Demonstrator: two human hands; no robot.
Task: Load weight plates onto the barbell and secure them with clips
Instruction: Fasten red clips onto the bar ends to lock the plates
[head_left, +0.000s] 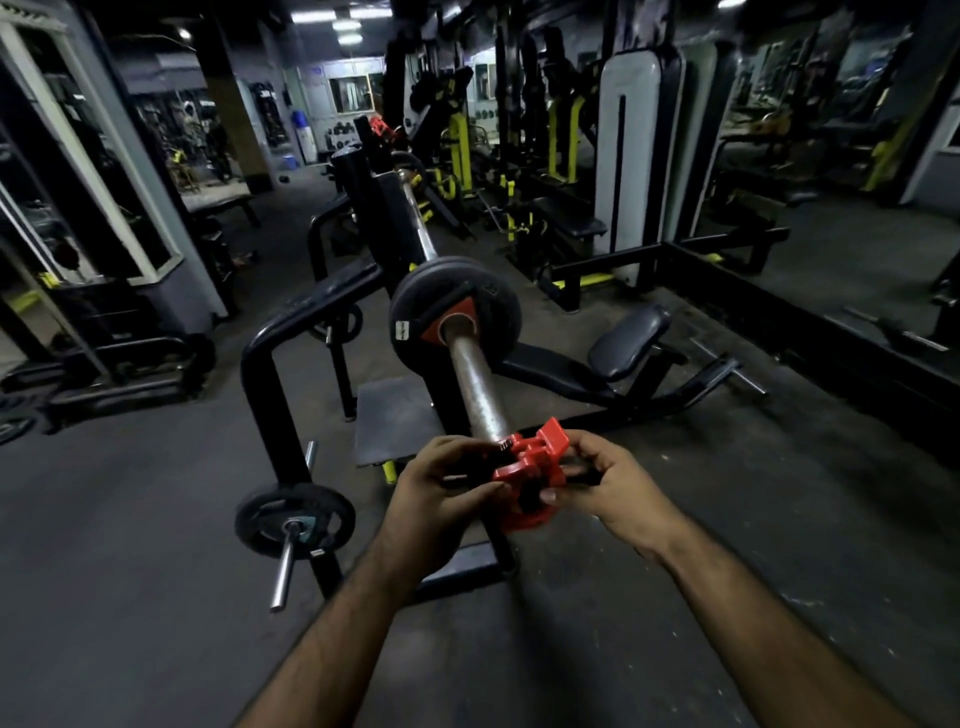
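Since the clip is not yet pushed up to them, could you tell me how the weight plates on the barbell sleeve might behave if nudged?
The weight plates look thick and solid, so probably heavy and stiff. With bare barbell sleeve between them and the red clip, held by both hands, they could likely slide outward.

No text, brand or number can be read. The weight plate (455, 314) on the barbell (475, 387) carries a small white sticker (401, 330) and a red triangular mark (450, 327), but any print on them is too blurred.
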